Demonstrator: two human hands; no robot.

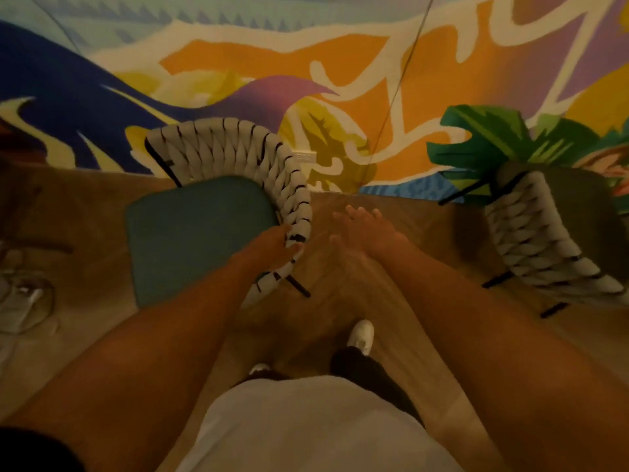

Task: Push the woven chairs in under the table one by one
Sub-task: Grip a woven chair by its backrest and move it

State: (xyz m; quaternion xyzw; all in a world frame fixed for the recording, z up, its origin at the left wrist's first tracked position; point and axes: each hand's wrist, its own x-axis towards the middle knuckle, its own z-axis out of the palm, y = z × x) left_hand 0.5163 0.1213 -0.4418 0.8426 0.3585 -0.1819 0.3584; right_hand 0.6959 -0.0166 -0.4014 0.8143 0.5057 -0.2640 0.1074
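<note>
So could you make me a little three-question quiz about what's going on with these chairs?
1. True or false: the left hand holds the woven back of the teal-cushioned chair.
2. How many woven chairs show? A) one B) two C) three
3. Fill in: the right hand is ____, fingers spread, holding nothing.

Key: 1 true. 2 B, the second chair stands to the right. 3 open.

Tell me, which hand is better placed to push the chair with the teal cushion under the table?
Left. The left hand already grips the woven back of that chair, while the right hand hangs open beside it, touching nothing.
</note>
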